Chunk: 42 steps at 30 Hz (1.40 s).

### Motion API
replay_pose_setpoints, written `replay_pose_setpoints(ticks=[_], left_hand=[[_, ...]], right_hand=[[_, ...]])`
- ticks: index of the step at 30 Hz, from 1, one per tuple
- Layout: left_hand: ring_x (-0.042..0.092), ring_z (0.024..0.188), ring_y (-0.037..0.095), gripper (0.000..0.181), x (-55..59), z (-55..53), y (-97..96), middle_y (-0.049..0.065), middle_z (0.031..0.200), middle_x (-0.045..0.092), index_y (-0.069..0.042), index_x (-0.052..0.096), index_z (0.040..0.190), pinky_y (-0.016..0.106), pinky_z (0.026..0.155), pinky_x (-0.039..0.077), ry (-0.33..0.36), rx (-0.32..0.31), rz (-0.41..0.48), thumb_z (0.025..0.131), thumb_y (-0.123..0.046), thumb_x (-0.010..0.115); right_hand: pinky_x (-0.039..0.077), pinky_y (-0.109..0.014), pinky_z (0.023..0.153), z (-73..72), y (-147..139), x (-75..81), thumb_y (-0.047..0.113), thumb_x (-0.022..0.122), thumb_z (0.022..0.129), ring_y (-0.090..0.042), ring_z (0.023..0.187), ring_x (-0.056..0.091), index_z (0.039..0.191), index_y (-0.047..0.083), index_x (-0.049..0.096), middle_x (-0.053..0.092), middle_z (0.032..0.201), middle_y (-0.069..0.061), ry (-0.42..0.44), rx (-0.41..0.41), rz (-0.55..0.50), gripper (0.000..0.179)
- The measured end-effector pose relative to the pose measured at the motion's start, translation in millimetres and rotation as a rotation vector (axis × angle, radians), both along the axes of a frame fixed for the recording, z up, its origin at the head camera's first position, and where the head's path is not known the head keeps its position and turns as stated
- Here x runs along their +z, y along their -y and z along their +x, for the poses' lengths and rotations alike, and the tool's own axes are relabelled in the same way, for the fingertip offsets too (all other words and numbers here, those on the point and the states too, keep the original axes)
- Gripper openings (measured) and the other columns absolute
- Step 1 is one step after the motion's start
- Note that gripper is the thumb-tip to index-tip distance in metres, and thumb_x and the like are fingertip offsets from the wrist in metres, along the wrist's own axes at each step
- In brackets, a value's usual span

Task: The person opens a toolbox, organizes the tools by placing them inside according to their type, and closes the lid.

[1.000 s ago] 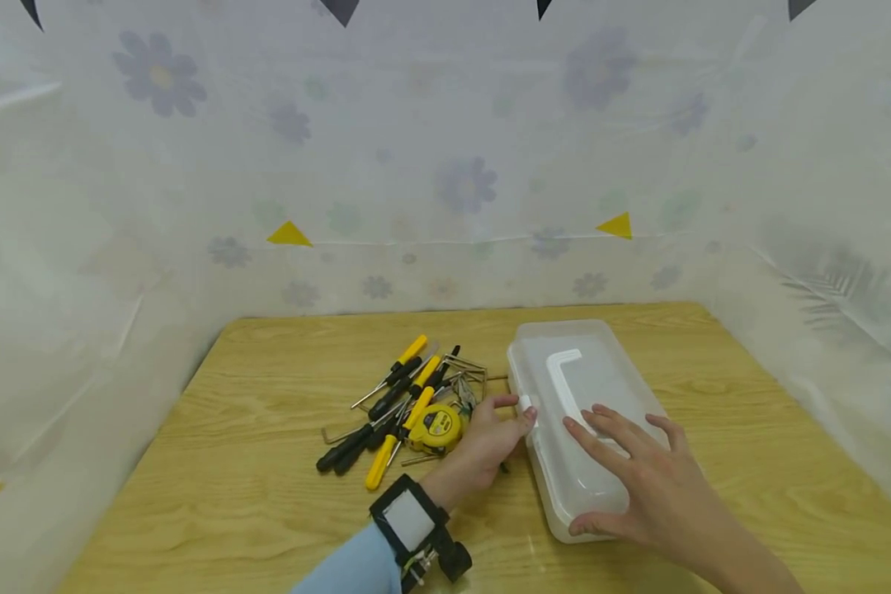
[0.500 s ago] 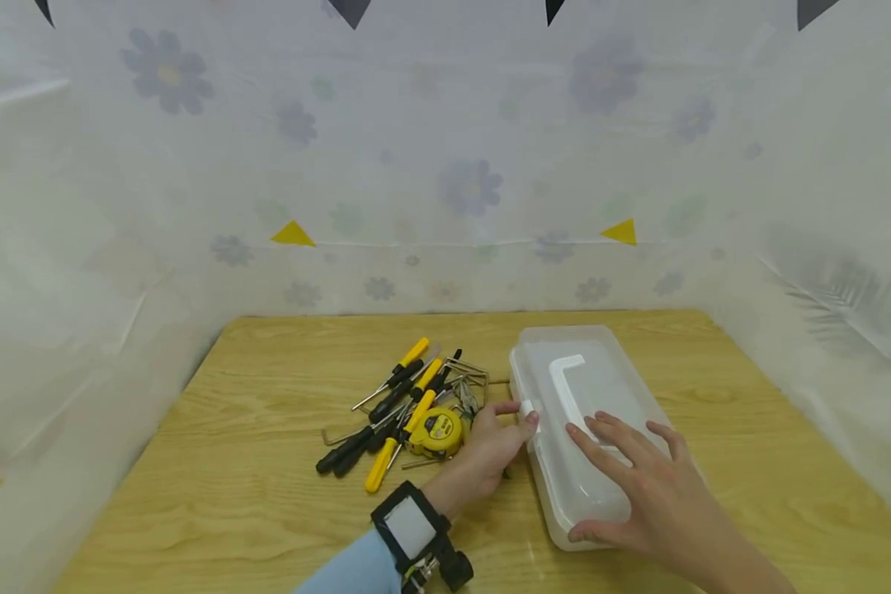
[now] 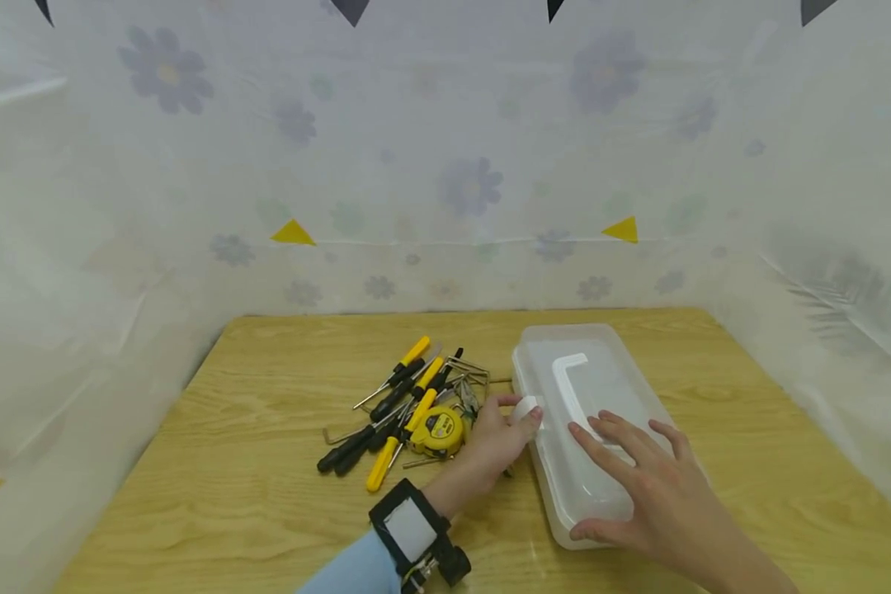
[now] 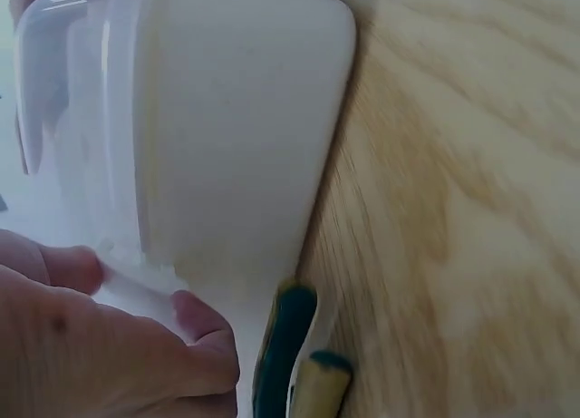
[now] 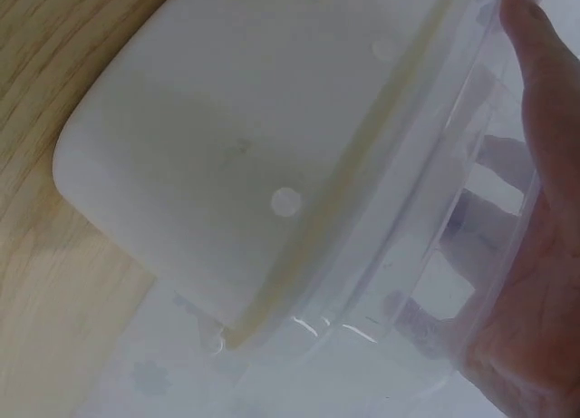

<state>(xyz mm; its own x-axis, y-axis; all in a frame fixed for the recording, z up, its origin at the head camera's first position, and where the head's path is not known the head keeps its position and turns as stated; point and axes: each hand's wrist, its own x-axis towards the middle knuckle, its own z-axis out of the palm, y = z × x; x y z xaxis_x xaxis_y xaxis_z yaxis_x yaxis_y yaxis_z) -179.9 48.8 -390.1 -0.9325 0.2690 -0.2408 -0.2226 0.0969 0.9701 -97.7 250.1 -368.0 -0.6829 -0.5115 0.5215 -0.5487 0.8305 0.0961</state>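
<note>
A translucent plastic storage box [image 3: 624, 375] with its lid on lies lengthwise on the right of the table. A white carrying handle [image 3: 564, 384] is set in the lid. At the box's left side, my left hand [image 3: 488, 441] pinches the white latch [image 3: 525, 407] between thumb and forefinger; the latch tilts outward from the wall. The left wrist view shows the same latch [image 4: 136, 286] between the fingertips. Spread over the near half of the lid is my right hand [image 3: 657, 491], fingers apart, thumb at the near edge. In the right wrist view its palm [image 5: 544, 300] lies along the lid.
Left of the box is a pile of tools: yellow and black screwdrivers [image 3: 397, 396], a yellow tape measure [image 3: 438, 431], hex keys [image 3: 471, 367] and pliers [image 3: 466, 396] beside my left hand. A flower-patterned sheet [image 3: 416, 165] encloses the wooden table [image 3: 252, 429].
The latch has swung outward from the box's side in my left fingers. My right hand keeps its place on the lid, and the tools lie as before.
</note>
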Motion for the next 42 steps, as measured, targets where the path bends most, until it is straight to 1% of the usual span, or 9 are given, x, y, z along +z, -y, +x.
replay_pose_setpoints(ticks=[3, 7, 14, 19, 22, 30, 33, 38, 42], left_hand=[[0.058, 0.094, 0.017, 0.05, -0.1, 1.0, 2.8, 0.008, 0.109, 0.056, -0.014, 0.045, 0.127, 0.029, 0.072, 0.048, -0.096, -0.015, -0.099, 0.09, -0.043, 0.06], [0.052, 0.101, 0.017, 0.044, -0.7, 0.2, 7.3, 0.008, 0.121, 0.049, -0.016, 0.049, 0.123, 0.032, 0.076, 0.048, -0.221, -0.004, -0.225, 0.09, -0.045, 0.057], [0.058, 0.099, 0.014, 0.036, -2.0, -3.1, 14.5, 0.003, 0.118, 0.055, -0.015, 0.052, 0.125, 0.031, 0.079, 0.051, -0.366, -0.017, -0.252, 0.094, -0.032, 0.054], [0.061, 0.098, 0.016, 0.025, -6.2, -1.5, 23.7, 0.007, 0.116, 0.058, -0.01, 0.06, 0.116, 0.025, 0.077, 0.051, -0.517, -0.035, -0.34, 0.092, -0.019, 0.055], [0.061, 0.099, 0.017, 0.022, -9.9, -0.1, 27.9, 0.006, 0.114, 0.06, -0.008, 0.065, 0.11, 0.025, 0.079, 0.05, -0.615, -0.061, -0.443, 0.093, -0.016, 0.055], [0.062, 0.095, 0.016, 0.015, -12.5, 3.7, 32.2, 0.0, 0.101, 0.069, -0.014, 0.076, 0.088, 0.033, 0.089, 0.047, -0.981, -0.138, -0.803, 0.09, -0.018, 0.061], [0.062, 0.087, 0.014, 0.014, -13.6, 4.5, 32.5, -0.004, 0.094, 0.071, -0.017, 0.076, 0.087, 0.03, 0.081, 0.047, -1.021, -0.187, -0.865, 0.089, -0.02, 0.063], [0.058, 0.075, 0.008, 0.012, -16.1, 5.7, 35.1, -0.008, 0.088, 0.071, -0.022, 0.076, 0.093, 0.022, 0.068, 0.043, -1.01, -0.291, -0.93, 0.088, -0.023, 0.065], [0.053, 0.068, 0.008, 0.012, -14.9, 7.0, 35.7, -0.01, 0.084, 0.07, -0.025, 0.075, 0.093, 0.022, 0.059, 0.039, -1.006, -0.32, -0.999, 0.089, -0.026, 0.064]], right_hand=[[0.032, -0.053, 0.092, 0.0, 0, -0.7, 0.078, 0.062, 0.059, -0.019, 0.117, 0.05, 0.138, 0.023, 0.051, 0.057, 0.128, -0.007, -0.006, -0.003, 0.004, 0.097], [0.032, -0.054, 0.092, -0.5, 2, -0.1, 0.079, 0.062, 0.059, -0.02, 0.117, 0.05, 0.137, 0.023, 0.052, 0.057, 0.127, -0.007, -0.022, -0.002, 0.0, 0.097], [0.032, -0.053, 0.092, -2.8, 0, 2.4, 0.079, 0.063, 0.059, -0.019, 0.116, 0.051, 0.137, 0.024, 0.052, 0.058, 0.124, -0.007, -0.027, 0.001, -0.011, 0.096], [0.032, -0.053, 0.093, -3.4, 0, 1.4, 0.079, 0.063, 0.058, -0.019, 0.114, 0.051, 0.136, 0.024, 0.054, 0.059, 0.122, -0.006, -0.041, 0.014, -0.013, 0.095], [0.032, -0.053, 0.092, -2.5, 0, 0.0, 0.078, 0.064, 0.058, -0.019, 0.113, 0.051, 0.135, 0.024, 0.055, 0.059, 0.122, -0.007, -0.041, 0.026, -0.022, 0.095], [0.033, -0.054, 0.092, 0.1, 0, -2.2, 0.078, 0.064, 0.06, -0.019, 0.115, 0.05, 0.136, 0.029, 0.052, 0.057, 0.124, -0.005, -0.017, -0.003, -0.03, 0.091], [0.033, -0.053, 0.091, -0.2, 1, -2.4, 0.077, 0.064, 0.061, -0.018, 0.113, 0.051, 0.135, 0.031, 0.054, 0.058, 0.123, -0.005, -0.036, -0.011, -0.037, 0.088], [0.035, -0.052, 0.089, -2.1, 5, -3.4, 0.076, 0.062, 0.067, -0.019, 0.107, 0.055, 0.131, 0.031, 0.058, 0.06, 0.118, -0.007, -0.081, -0.011, -0.055, 0.078], [0.035, -0.051, 0.089, -2.8, 8, -3.3, 0.075, 0.059, 0.071, -0.02, 0.105, 0.057, 0.127, 0.03, 0.062, 0.062, 0.114, -0.006, -0.103, -0.023, -0.082, 0.072]])
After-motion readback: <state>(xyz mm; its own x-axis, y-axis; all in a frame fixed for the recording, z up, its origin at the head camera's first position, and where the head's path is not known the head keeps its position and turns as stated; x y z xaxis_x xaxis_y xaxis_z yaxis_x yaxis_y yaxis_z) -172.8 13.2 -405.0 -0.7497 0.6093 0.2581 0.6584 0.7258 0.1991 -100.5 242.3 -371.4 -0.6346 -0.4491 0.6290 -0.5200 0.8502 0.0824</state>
